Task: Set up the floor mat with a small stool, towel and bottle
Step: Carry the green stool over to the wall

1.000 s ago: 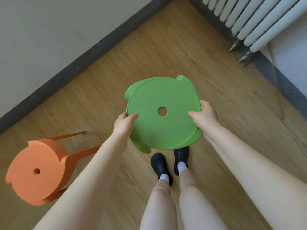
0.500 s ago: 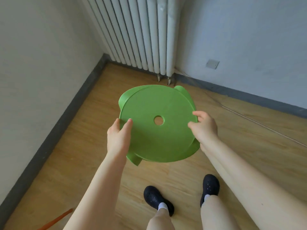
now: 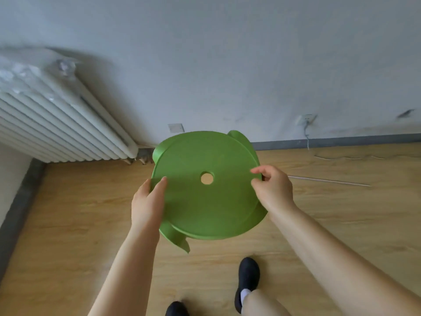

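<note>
the green stool (image 3: 206,201) is carried seat-up off the floor (image 3: 68,213), left hand (image 3: 148,201) and right hand (image 3: 272,192) fingers pinching opposite rim edges, probably to keep it level.

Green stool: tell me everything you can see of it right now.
The green stool looks like smooth moulded plastic: a round seat with a small hole at its centre and curved legs, two partly visible past the rim. It is carried in the air above the wooden floor, seat tilted toward the camera. The left hand grips its left edge and the right hand its right edge. Nothing else touches it.
</note>
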